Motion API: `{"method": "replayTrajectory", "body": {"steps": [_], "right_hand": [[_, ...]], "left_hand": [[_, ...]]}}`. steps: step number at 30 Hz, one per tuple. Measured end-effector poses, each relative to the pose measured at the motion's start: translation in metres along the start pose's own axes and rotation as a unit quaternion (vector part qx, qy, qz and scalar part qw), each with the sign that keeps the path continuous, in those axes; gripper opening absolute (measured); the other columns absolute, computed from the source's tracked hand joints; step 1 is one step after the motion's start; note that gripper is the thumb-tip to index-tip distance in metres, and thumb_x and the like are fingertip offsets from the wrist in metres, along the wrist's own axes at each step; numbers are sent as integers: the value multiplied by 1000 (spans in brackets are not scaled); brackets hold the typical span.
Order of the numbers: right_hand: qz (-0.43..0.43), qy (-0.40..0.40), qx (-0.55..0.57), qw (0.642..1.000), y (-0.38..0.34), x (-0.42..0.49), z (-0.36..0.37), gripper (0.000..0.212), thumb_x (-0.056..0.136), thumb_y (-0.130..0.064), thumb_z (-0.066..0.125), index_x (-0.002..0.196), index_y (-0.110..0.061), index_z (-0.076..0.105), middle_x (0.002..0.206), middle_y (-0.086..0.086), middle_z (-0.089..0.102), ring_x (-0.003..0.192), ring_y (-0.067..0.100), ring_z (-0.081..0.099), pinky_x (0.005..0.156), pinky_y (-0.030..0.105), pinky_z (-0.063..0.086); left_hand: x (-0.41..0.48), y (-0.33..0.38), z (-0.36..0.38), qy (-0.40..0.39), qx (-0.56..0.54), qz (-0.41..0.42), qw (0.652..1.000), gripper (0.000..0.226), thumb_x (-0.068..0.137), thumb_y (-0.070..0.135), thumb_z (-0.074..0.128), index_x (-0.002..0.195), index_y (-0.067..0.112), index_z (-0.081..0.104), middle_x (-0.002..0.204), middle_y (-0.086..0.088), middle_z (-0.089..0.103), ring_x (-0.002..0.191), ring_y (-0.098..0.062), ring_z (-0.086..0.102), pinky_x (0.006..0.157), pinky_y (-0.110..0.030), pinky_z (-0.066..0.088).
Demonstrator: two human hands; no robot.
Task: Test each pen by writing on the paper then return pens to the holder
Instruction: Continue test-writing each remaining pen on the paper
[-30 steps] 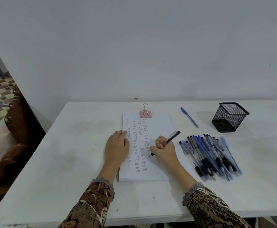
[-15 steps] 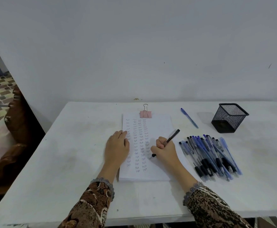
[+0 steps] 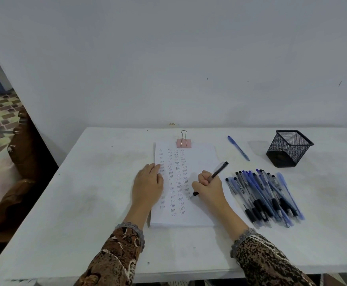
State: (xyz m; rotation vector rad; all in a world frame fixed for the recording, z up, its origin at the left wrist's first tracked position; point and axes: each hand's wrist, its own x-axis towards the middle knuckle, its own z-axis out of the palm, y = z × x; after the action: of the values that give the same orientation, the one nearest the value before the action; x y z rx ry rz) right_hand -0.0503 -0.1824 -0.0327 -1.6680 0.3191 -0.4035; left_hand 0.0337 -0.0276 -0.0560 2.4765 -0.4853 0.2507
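Note:
A white stack of paper [image 3: 201, 157], held by a pink binder clip [image 3: 183, 143], lies mid-table with columns of small written words. My left hand [image 3: 147, 185] rests flat on its left edge. My right hand [image 3: 208, 187] grips a black pen [image 3: 220, 169], tip down on the paper in the fourth column. A pile of several blue and black pens [image 3: 265, 195] lies to the right of the paper. One blue pen [image 3: 238, 148] lies apart, farther back. The black mesh holder [image 3: 288, 148] stands at the back right; no pens show inside it.
The white table [image 3: 86, 203] meets a plain wall at the back. Its left edge drops off beside brown wooden furniture [image 3: 13, 182] and a tiled floor. The front edge runs just under my patterned sleeves.
My right hand has moved the pen tip slightly down the fourth column while writing. My left hand and everything else have stayed in place.

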Motion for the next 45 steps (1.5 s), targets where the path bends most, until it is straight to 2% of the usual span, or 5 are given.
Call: {"method": "replayTrajectory", "body": {"steps": [11,17,25,36,45], "right_hand": [[49,32,131,990,4,5,-4,54,73,11,53,49,-28,24,51,-10,23,48,9,19,45,17,17],[188,25,319,928,-14,19,-12,37,97,-50,32,84,-17,42,41,-4,32,28,9,28,32,13,22],[223,28,397,890,-10,19,-7,23,102,-27,35,93,-13,52,51,-6,28,34,5,23,33,13,19],[221,65,273,934,-21,17,-4,16,101,-18,36,101,-10,50,64,-1,34,36,7,29,34,17,26],[6,168,-222,960,-43,23,-96,20,93,-15,52,108,-7,64,91,6,64,72,14,53,57,18,37]], "left_hand": [[-1,0,-1,-5,0,-3,1000,40,96,18,37,136,11,45,141,-3,44,132,-18,36,112,-30,25],[-1,1,-2,2,-4,-3,1000,40,96,16,39,134,10,47,139,-4,46,130,-19,38,110,-29,24],[-3,4,-5,0,-4,-6,1000,41,96,16,37,136,11,44,140,-2,45,131,-16,37,111,-26,22],[-1,1,-3,-8,-1,-9,1000,40,96,17,38,135,11,46,140,-3,45,131,-18,37,111,-28,24],[-2,0,-2,-7,-4,-9,1000,40,96,17,39,135,11,47,141,-3,45,132,-19,37,111,-30,25]]}}
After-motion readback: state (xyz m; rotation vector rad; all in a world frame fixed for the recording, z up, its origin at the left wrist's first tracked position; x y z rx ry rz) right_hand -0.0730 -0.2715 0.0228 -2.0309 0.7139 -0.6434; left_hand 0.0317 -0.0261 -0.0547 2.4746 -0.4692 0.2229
